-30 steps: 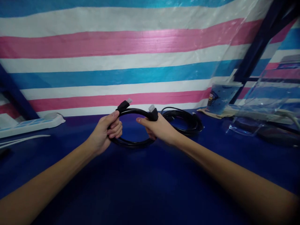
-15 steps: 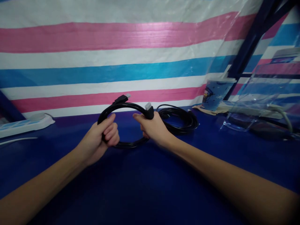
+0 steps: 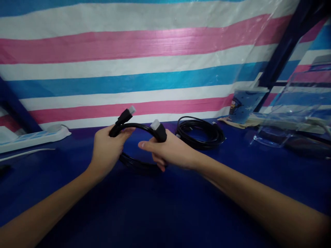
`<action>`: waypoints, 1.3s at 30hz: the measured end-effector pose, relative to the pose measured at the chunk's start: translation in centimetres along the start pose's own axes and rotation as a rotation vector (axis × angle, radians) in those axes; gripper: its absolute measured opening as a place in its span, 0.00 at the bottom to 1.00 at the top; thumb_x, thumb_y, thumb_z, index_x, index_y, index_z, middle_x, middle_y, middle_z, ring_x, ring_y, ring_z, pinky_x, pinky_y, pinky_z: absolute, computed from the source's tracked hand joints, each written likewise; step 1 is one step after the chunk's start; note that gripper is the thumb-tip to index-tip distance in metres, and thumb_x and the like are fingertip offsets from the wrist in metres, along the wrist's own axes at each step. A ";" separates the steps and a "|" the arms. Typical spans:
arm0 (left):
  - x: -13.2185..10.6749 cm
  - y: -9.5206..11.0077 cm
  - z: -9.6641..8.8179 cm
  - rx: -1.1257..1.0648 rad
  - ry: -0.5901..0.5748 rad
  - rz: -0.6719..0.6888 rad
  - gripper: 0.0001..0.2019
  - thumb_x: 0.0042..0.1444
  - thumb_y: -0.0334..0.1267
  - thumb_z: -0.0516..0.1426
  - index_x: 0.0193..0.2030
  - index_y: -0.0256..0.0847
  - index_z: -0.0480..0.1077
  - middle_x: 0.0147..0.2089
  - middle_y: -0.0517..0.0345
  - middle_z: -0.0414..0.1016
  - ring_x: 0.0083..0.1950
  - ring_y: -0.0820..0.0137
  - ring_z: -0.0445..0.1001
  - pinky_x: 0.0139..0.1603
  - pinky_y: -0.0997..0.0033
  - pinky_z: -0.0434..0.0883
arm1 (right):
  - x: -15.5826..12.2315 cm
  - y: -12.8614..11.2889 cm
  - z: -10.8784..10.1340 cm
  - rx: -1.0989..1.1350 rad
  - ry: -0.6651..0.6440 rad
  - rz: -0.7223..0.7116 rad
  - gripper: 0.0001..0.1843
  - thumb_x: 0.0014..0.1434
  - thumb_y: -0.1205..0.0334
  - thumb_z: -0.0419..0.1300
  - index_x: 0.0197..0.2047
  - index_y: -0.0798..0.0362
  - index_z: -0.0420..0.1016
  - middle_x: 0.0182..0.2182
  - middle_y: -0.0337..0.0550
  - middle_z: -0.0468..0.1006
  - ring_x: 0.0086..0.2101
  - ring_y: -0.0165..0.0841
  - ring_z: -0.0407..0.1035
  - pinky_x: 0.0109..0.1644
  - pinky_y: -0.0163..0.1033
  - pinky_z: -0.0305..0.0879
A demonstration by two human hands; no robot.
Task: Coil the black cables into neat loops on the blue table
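Note:
Between my hands is a coiled black HDMI cable, held up over the blue table. My left hand is closed around the coil's left side, its fingers partly hidden behind the cable. One black plug with a pale tip juts up and right above that hand. My right hand grips the coil's right side, thumb pointing left. A second plug, also pale-tipped, sticks up by the right hand's knuckles. Behind that hand another coiled black cable lies on the table.
At the left lies a white power strip with a white cord in front of it. A blue patterned cup stands at the back right, beside a clear plastic container. A striped sheet hangs behind the blue table.
My left hand has turned from a thumb-up fist to back-of-hand up, nearer the left plug. The two plugs are closer together. The view has shifted slightly left.

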State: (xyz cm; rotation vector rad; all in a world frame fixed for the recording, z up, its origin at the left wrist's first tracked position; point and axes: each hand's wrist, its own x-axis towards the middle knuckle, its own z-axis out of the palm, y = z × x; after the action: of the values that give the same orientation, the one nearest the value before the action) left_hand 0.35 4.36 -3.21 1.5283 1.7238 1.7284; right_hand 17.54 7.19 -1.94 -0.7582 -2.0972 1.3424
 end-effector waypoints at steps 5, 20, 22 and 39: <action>-0.5 0.4 -0.3 0.046 -0.074 0.136 0.16 0.48 0.48 0.62 0.25 0.40 0.61 0.15 0.68 0.58 0.15 0.78 0.58 0.16 0.77 0.56 | 0.4 0.7 -0.6 0.260 -0.049 0.061 0.24 0.58 0.52 0.57 0.18 0.53 0.52 0.11 0.29 0.54 0.12 0.21 0.49 0.15 0.29 0.48; -0.3 1.2 0.3 -0.257 -0.365 -0.145 0.19 0.55 0.53 0.55 0.25 0.41 0.57 0.15 0.69 0.50 0.12 0.81 0.51 0.13 0.80 0.56 | 0.7 0.1 -2.0 0.042 0.255 0.127 0.19 0.56 0.54 0.57 0.20 0.52 0.56 0.13 0.32 0.57 0.11 0.23 0.50 0.12 0.31 0.45; 0.1 2.1 1.6 -0.072 -0.320 -0.013 0.16 0.55 0.50 0.56 0.27 0.41 0.60 0.15 0.66 0.57 0.14 0.76 0.60 0.17 0.77 0.62 | 0.4 -0.9 -3.6 0.073 0.272 0.197 0.17 0.55 0.55 0.59 0.22 0.51 0.56 0.13 0.31 0.56 0.12 0.22 0.48 0.12 0.31 0.40; 4.4 4.6 20.8 0.604 -0.532 0.112 0.17 0.53 0.34 0.54 0.49 0.27 0.68 0.57 0.27 0.62 0.62 0.44 0.56 0.57 0.49 0.57 | -1.1 6.9 -14.7 -1.049 0.656 0.427 0.20 0.53 0.71 0.54 0.50 0.66 0.68 0.51 0.68 0.66 0.54 0.55 0.58 0.54 0.54 0.52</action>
State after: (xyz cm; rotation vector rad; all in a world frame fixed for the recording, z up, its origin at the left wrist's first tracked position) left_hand 16.94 18.42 -2.67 2.1090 1.9597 0.7240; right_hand 29.66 17.95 -3.13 -1.8288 -2.0044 -0.0478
